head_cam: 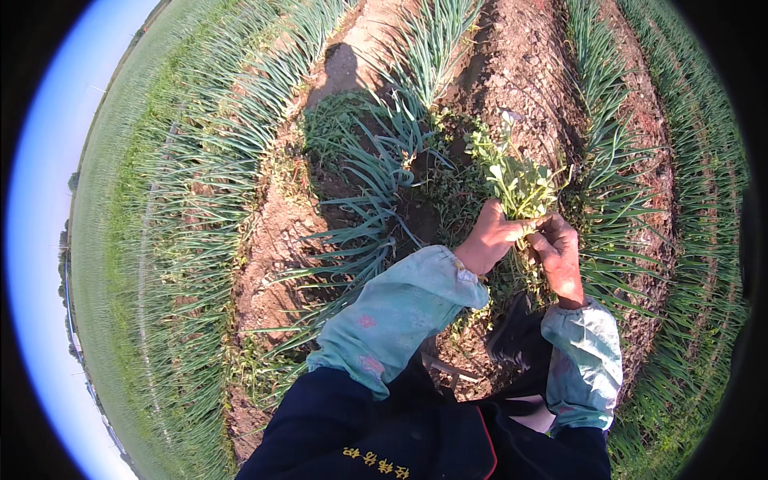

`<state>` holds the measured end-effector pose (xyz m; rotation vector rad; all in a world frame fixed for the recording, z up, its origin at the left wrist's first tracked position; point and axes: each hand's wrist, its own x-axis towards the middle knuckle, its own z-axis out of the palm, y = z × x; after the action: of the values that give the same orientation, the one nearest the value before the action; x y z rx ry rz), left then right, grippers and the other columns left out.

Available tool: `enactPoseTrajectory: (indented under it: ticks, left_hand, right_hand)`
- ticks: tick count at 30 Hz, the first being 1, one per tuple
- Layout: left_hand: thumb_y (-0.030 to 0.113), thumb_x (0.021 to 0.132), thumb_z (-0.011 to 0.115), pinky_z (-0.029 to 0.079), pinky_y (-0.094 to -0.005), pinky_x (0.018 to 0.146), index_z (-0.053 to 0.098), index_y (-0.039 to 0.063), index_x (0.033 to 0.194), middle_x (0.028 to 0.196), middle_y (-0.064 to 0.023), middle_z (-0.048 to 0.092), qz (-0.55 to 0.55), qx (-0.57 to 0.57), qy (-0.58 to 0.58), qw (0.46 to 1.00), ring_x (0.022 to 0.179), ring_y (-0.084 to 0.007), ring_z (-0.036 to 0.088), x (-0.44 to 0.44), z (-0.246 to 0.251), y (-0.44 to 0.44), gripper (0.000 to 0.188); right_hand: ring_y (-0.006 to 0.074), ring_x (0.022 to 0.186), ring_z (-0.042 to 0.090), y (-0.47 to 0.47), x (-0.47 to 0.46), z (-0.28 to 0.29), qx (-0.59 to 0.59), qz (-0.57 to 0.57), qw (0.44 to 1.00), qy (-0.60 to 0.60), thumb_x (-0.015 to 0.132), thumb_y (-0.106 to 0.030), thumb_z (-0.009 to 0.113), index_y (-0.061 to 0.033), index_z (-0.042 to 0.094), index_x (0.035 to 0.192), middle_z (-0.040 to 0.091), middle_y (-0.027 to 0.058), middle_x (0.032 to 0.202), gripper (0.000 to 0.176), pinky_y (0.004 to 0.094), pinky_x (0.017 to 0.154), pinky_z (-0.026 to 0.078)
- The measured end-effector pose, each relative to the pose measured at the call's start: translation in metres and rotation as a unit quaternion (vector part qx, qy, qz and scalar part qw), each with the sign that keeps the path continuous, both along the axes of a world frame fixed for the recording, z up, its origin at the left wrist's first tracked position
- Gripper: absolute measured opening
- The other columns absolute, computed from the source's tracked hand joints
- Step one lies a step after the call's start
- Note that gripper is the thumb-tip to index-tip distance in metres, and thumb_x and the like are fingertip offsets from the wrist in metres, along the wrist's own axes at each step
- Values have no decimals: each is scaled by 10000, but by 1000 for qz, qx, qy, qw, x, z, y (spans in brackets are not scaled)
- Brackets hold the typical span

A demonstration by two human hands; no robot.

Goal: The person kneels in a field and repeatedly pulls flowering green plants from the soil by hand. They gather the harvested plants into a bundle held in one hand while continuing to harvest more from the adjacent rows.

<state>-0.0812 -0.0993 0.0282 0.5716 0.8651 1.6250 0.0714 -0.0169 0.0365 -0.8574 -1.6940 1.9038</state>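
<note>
A leafy bunch of green weeds (519, 180) rises from between my two hands, its leaves pointing away from me. My left hand (491, 235) is closed around the lower stems. Close beside it, my right hand (555, 246) pinches the stem ends with thumb and fingers, the two hands almost touching. Some stems hang below the hands, partly hidden by them. Just left of my hands grows a row of green onions (375, 198), with low weeds (450, 198) on the shaded soil between.
Bare soil ridges (522, 66) run between further onion rows (612, 168) on both sides. Pulled weeds (333, 123) lie in a heap ahead on the left. My dark shoe (510, 336) stands below my hands, near a low metal or wooden frame (450, 367).
</note>
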Motion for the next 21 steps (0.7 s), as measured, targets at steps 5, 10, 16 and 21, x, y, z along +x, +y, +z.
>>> enactPoseTrajectory:
  ticks: [5,10,16,21]
  left_hand:
    - [57,931,655,551,-357,838,600,-29,1243,1241,-141,673,-25,-3,-32,999,1088,-202,660,-3,-4,-6,328]
    - [70,945,675,517,-286,795,668,8,1142,1041,-44,703,-3,-33,16,999,955,-124,659,-4,-4,-11,207]
    - [60,965,667,533,-297,797,628,-33,1185,1044,-80,700,-68,10,-3,998,957,-141,662,-6,6,-15,242]
    - [29,959,677,555,-304,683,628,-23,1086,927,-58,670,-63,7,54,997,784,-140,653,4,2,-6,146]
  right_hand:
    - [84,561,540,-4,-2,-3,-24,-36,998,34,949,-61,620,28,625,1021,632,36,814,115,235,537,439]
    - [89,536,516,4,-2,-17,-56,-126,986,90,938,-63,631,3,593,951,611,38,769,77,236,502,424]
    - [135,622,633,7,2,-33,-133,-77,982,106,954,-109,634,18,582,1121,702,100,893,216,244,516,496]
    - [146,612,645,3,3,-33,-118,-42,984,129,956,-67,557,45,632,1038,710,107,848,157,259,498,497]
